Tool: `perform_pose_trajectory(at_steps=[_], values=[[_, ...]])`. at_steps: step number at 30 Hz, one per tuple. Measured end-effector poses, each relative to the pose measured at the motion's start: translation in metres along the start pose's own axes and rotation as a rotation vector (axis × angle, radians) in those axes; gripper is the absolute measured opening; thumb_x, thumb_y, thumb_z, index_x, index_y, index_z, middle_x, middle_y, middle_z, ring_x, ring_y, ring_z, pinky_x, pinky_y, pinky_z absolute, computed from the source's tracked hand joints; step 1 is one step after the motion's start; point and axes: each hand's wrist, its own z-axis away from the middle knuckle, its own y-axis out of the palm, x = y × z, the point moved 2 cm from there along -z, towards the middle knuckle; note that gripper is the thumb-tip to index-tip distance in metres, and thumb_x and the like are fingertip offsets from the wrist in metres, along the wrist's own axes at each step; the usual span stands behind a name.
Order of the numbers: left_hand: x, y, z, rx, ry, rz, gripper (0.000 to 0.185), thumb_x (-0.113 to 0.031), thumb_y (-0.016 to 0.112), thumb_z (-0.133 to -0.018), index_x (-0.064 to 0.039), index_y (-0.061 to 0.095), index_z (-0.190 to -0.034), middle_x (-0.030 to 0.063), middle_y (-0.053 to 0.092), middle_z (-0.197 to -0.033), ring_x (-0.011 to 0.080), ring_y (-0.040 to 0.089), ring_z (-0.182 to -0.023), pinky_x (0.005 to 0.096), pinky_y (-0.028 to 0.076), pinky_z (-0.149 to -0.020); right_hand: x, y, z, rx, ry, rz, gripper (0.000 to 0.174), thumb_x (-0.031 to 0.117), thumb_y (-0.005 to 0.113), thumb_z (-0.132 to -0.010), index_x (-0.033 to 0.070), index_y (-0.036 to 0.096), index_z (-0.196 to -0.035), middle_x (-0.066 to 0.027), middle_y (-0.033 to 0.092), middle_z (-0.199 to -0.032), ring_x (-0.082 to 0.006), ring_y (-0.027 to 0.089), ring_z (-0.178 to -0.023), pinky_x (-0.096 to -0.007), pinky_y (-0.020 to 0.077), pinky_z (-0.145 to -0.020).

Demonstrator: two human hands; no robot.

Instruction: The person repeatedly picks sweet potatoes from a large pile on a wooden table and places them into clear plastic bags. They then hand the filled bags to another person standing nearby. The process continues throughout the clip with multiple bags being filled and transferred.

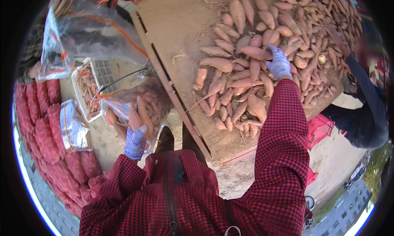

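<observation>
My left hand (135,143), in a pale purple glove, grips two long sweet potatoes (141,117) side by side. They are above the mouth of a clear plastic bag (144,97) filled with sweet potatoes, left of the truck bed. My right hand (279,63), gloved the same way, reaches into the loose sweet potatoes on the brown bed (172,29). Its thumb and fingers close around the right end of a reddish sweet potato (256,52). More of the pile (307,29) spreads to the far right.
A white plastic crate (80,95) of small sweet potatoes stands on the ground at left. Filled red mesh sacks (46,137) are stacked beyond a folded silver packet (74,125). The bed's metal edge (172,88) runs between my hands. A person's arm (361,71) reaches in from the right.
</observation>
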Motion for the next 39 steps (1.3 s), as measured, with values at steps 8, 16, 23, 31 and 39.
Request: perform_pose_trajectory(at_steps=[8, 16, 23, 31, 39], values=[[0.015, -0.16, 0.079, -0.626, -0.215, 0.18, 0.074, -0.032, 0.074, -0.08, -0.012, 0.037, -0.141, 0.0078, 0.052, -0.126, 0.0251, 0.055, -0.107, 0.0468, 0.052, -0.086, -0.027, 0.047, 0.005, 0.006, -0.147, 0.059, 0.056, 0.021, 0.06, -0.092, 0.007, 0.04, -0.143, -0.0224, 0.046, -0.138, -0.0382, 0.045, -0.127, -0.0404, 0.0367, -0.108], [0.064, -0.165, 0.054, -0.462, -0.357, 0.084, 0.083, -0.026, 0.074, -0.083, -0.007, 0.027, -0.149, 0.0127, 0.046, -0.139, 0.0253, 0.047, -0.126, 0.0365, 0.048, -0.097, 0.01, 0.006, 0.062, 0.04, 0.141, -0.131, 0.055, 0.018, 0.059, -0.094, 0.005, 0.039, -0.143, -0.021, 0.052, -0.134, -0.0327, 0.054, -0.118, -0.0366, 0.0418, -0.1], [0.09, -0.179, 0.066, -0.574, -0.335, -0.076, 0.069, -0.024, 0.064, -0.092, -0.002, 0.029, -0.147, 0.019, 0.039, -0.145, 0.0253, 0.041, -0.133, 0.0327, 0.038, -0.107, 0.066, -0.034, 0.172, 0.029, 0.282, -0.73, 0.066, 0.027, 0.066, -0.092, -0.001, 0.036, -0.144, -0.0164, 0.048, -0.139, -0.0247, 0.049, -0.121, -0.0337, 0.0384, -0.104], [0.098, -0.252, 0.064, -0.886, -0.235, -0.701, 0.058, -0.019, 0.066, -0.083, -0.01, 0.047, -0.137, 0.0209, 0.048, -0.128, 0.0331, 0.054, -0.113, 0.0378, 0.044, -0.099, 0.397, -0.03, 0.238, 0.88, -0.152, -0.901, 0.054, 0.041, 0.068, -0.088, -0.004, 0.058, -0.118, -0.0078, 0.064, -0.096, -0.0131, 0.055, -0.087, -0.0275, 0.0476, -0.078], [0.11, -0.266, 0.023, -0.83, -0.226, -0.261, 0.05, -0.026, 0.062, -0.089, -0.007, 0.049, -0.134, 0.0261, 0.048, -0.13, 0.039, 0.054, -0.117, 0.0412, 0.044, -0.1, 0.575, 0.112, 0.206, 1.024, -0.127, -0.857, 0.051, 0.03, 0.065, -0.091, -0.006, 0.057, -0.126, -0.0126, 0.065, -0.115, -0.0193, 0.059, -0.103, -0.0299, 0.0462, -0.092]])
